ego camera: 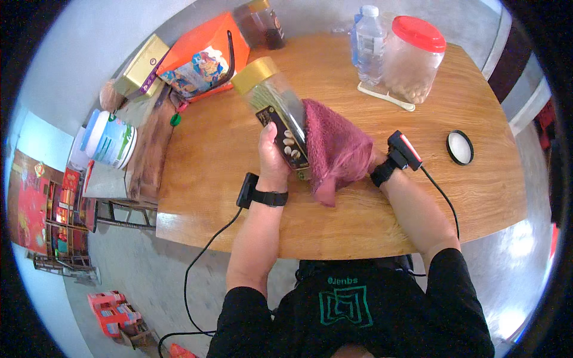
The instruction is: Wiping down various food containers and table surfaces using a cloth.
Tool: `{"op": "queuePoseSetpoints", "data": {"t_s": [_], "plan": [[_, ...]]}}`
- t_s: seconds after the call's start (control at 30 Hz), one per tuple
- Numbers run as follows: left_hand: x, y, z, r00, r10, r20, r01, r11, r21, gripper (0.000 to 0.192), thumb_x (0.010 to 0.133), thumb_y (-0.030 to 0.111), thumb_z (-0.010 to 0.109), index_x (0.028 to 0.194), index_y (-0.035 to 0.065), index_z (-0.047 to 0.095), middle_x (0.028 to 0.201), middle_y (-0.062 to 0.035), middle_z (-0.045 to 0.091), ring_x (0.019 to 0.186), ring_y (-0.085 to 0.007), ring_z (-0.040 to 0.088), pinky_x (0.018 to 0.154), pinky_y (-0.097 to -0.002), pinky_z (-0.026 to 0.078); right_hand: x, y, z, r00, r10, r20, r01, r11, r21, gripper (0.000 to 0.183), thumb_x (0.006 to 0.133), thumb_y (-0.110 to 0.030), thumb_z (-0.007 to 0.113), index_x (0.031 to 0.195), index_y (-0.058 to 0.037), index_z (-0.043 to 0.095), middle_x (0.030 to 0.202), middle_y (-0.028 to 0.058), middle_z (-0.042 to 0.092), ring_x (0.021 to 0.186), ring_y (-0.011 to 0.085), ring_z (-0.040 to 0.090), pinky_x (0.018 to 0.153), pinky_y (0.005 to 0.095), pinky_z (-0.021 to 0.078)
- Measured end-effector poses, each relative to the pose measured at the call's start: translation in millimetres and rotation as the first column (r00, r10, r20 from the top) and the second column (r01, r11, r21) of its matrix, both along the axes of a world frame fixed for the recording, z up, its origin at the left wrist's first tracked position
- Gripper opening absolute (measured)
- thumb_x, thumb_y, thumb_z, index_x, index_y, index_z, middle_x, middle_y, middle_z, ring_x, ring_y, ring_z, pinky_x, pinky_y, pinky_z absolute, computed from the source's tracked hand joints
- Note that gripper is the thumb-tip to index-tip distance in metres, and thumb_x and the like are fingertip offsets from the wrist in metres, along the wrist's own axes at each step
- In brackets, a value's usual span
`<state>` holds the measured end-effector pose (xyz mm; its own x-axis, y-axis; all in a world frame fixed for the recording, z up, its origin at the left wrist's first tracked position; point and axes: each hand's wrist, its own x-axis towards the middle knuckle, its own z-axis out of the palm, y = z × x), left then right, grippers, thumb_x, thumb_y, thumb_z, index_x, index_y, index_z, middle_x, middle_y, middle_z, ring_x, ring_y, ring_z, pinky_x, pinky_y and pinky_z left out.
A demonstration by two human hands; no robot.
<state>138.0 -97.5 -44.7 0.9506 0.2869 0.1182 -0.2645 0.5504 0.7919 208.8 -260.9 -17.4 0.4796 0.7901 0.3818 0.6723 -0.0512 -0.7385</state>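
Observation:
My left hand [274, 154] grips a clear plastic jar [281, 100] with a gold lid [255, 74] and a dark label [286, 138]. Thin green pieces show inside the jar, which tilts with its lid up and to the left. A maroon cloth [335, 143] covers the jar's right side. My right hand [378, 162] is mostly hidden beneath the cloth, which it presses against the jar; its fingers cannot be seen. Both wrists wear black straps with corded devices.
On the wooden table [215, 179] stand a red-lidded jar [412, 62], a water bottle [370, 49] and a dark-filled jar [264, 27]. A comb [386, 96] and a round black-rimmed lid [459, 147] lie at right. An orange box [206, 53] and a white tub [109, 138] are at left.

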Motion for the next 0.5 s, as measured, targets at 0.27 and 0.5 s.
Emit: {"op": "queuePoseSetpoints", "data": {"t_s": [0.27,0.5], "plan": [[-9.2,-36.3,12.2,0.980,-0.185,0.066,0.191,0.977,-0.097,0.068,0.070,0.041,0.066,0.123,0.0049,0.042,0.110,-0.0075,0.056,0.098,-0.0204,0.056,0.086,-0.0340,0.046,11.2,6.4,-69.5,0.862,0.092,-0.498,0.152,0.891,0.428,0.056,0.077,-0.025,0.066,0.124,-0.0051,0.044,0.124,0.0110,0.049,0.112,0.0220,0.048,0.096,0.0332,0.0381],[-4.2,-52.4,26.9,0.947,-0.286,0.146,0.275,0.957,0.087,0.090,0.061,0.027,0.076,0.134,0.0064,0.028,0.121,-0.0062,0.048,0.112,-0.0215,0.046,0.096,-0.0351,0.039,18.6,-19.6,-32.1,0.811,0.182,-0.555,0.060,0.919,0.390,0.052,0.082,-0.018,0.062,0.129,-0.0065,0.041,0.132,0.0087,0.042,0.122,0.0204,0.038,0.106,0.0330,0.0261]]}}
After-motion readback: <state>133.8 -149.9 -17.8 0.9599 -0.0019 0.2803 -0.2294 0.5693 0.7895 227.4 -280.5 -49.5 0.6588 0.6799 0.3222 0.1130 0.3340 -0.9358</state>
